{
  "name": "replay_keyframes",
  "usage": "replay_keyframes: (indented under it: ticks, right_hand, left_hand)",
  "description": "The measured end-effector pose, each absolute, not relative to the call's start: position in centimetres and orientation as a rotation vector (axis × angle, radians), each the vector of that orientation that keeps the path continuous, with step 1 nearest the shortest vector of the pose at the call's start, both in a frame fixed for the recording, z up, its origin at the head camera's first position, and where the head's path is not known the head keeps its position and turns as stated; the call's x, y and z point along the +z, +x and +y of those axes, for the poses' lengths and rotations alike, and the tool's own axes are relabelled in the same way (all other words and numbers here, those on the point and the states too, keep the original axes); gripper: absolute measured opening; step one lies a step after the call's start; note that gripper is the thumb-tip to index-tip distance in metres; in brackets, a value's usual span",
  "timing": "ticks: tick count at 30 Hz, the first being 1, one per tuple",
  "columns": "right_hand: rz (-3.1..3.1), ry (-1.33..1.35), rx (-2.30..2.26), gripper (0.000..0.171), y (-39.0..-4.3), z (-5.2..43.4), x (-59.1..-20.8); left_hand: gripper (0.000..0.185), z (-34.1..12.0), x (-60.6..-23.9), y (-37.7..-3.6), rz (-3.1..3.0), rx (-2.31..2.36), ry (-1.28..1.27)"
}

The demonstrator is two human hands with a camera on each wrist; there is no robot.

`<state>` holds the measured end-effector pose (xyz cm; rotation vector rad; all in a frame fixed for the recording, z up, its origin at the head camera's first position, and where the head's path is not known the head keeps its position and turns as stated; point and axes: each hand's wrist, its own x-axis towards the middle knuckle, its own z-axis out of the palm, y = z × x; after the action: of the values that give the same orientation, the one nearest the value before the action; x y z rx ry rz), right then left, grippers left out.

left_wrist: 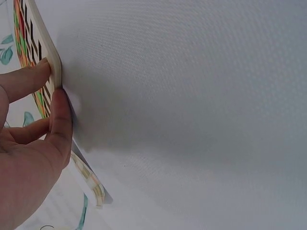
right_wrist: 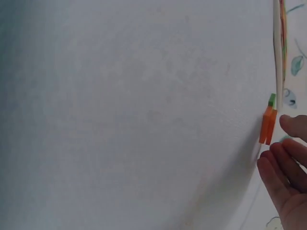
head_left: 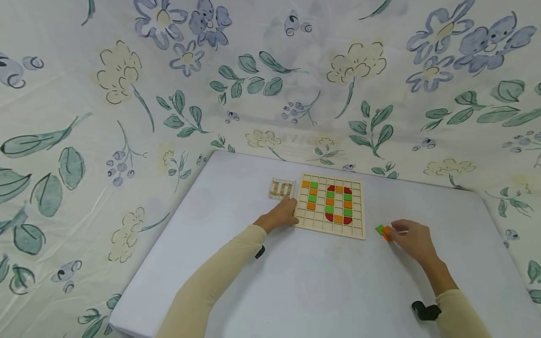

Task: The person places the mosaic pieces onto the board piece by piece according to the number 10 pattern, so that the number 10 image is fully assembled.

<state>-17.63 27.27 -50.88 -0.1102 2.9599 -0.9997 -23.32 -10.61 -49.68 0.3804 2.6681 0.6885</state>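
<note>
A square wooden grid board (head_left: 314, 221) lies on the table, its coloured tiles forming a 1 and a 0. My left hand (head_left: 280, 213) grips the board's left edge near the front corner; in the left wrist view the thumb (left_wrist: 33, 79) lies on the rim with a finger against its side. Just beyond that hand is a small printed card (head_left: 276, 193) with a similar pattern. Right of the board, my right hand (head_left: 412, 238) is at a green tile (head_left: 379, 229) and orange tiles (right_wrist: 267, 125). Its thumb and fingers stand apart, fingertips close to the orange ones.
The white table (head_left: 270, 291) ends at the back against a flower-printed cloth (head_left: 270, 42), which also hangs on both sides. Dark wrist devices (head_left: 424, 311) show at both sleeves.
</note>
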Motion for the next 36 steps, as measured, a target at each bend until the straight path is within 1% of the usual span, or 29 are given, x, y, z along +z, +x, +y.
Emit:
replay_keyframes:
  ticks: [14,20,25,29,33,36]
  right_hand:
    - [3.012,-0.130,-0.993,0.031,-18.0,26.8,-51.6]
    - [2.988,-0.111,-0.981,0.031,-17.8,26.3,-51.3]
    - [3.037,-0.174,-0.995,0.029,-18.1,26.0,-51.1]
    - [3.030,-0.193,-1.045,0.030,-18.7,24.6,-50.8]
    - [2.972,-0.167,-1.063,0.033,-19.4,22.1,-50.4]
    - [2.946,-0.203,-1.076,0.033,-19.9,20.1,-50.3]
  left_hand:
    - [0.042,-10.6,-49.6,-23.4,2.674,0.683,0.356]
    - [0.041,-10.5,-49.6,-23.3,2.674,0.664,0.352]
    - [0.038,-10.5,-49.6,-23.2,2.678,0.666,0.361]
    - [0.038,-10.6,-49.5,-23.2,2.676,0.677,0.368]
    - [0.038,-10.6,-49.5,-23.3,2.670,0.679,0.373]
    - [0.038,-10.6,-49.6,-23.3,2.666,0.676,0.379]
